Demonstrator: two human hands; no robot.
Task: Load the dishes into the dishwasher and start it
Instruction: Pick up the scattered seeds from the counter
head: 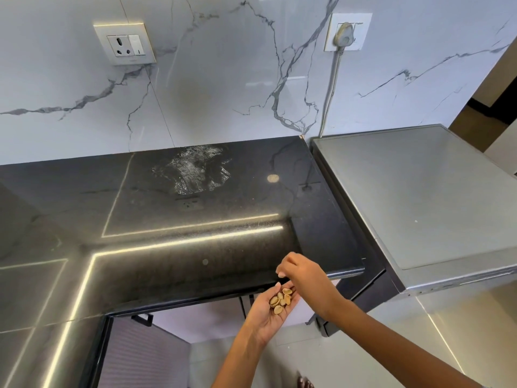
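Two bare hands meet just past the front edge of the glossy black stone countertop (pixel 195 247), in the only view, the head camera looking down. The left hand (pixel 268 312) is turned palm up, its fingers relaxed and slightly cupped, and it carries a small heap of pale tan pistachio shells (pixel 281 299) on the palm and the base of the fingers. The right hand (pixel 300 275) hangs above it, knuckles up, with its fingers curled downward toward the heap; whether it pinches a shell or holds nothing cannot be told, since the fingertips are turned away. The two hands are very near each other, the right one's fingertips just over the shells.

The grey metal-topped dishwasher (pixel 433 203) stands to the right of the countertop, just beside its end, with a narrow dark gap between them. Its flat top shows, and its front is barely seen, so the door's state cannot be told. No dish shows on it.

On the countertop, toward the back, lies a whitish smeared patch (pixel 195 172). Behind rises a white marble-patterned wall (pixel 223 79) with grey veins. A white wall socket with a switch (pixel 126 43) sits to the left. To the right, a grey plug (pixel 345 35) sits in a second white socket, and its grey cable (pixel 331 88) runs down behind the dishwasher. Below the hands lies a pale tiled floor (pixel 363 345).
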